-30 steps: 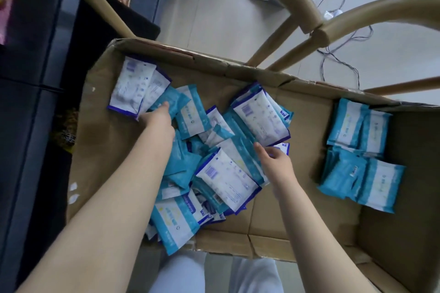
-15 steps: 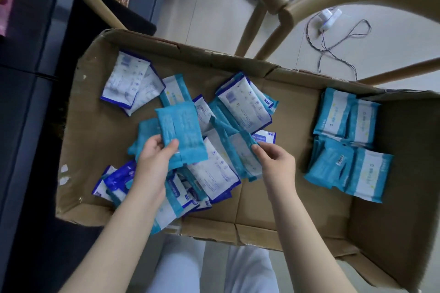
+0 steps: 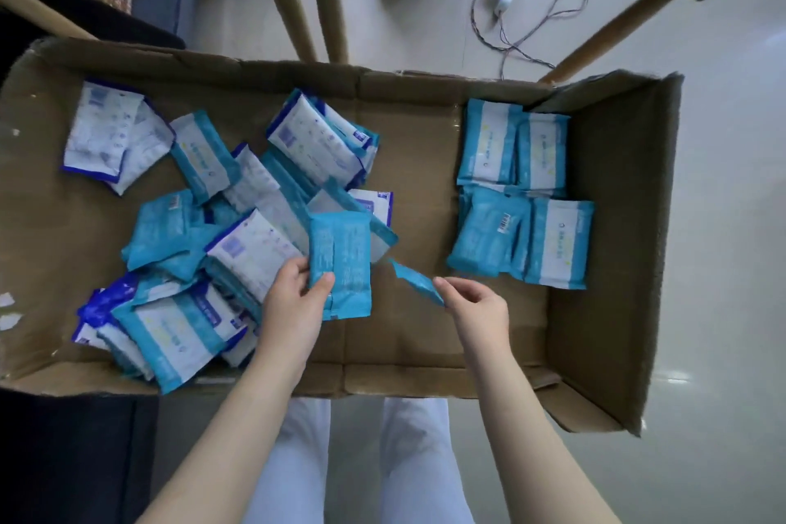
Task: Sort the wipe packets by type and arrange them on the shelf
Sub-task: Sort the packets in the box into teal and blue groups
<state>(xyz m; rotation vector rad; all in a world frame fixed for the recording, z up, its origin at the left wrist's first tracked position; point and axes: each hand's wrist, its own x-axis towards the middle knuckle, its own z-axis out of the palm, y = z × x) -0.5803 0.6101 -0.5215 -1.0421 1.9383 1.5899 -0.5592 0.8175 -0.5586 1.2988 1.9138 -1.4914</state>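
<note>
Hands both loaded: my left hand [image 3: 293, 302] grips a flat teal plastic wipe packet [image 3: 344, 251], my right hand [image 3: 474, 304] pinches a second teal packet [image 3: 414, 280] edge-on, bound, I judge, for the sorted teal stack [image 3: 519, 191] nearby.

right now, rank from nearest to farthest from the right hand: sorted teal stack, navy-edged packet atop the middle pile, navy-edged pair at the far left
1. sorted teal stack, right end, just beyond the right hand
2. navy-edged packet, middle pile, far side
3. navy-edged pair, far left corner
</note>
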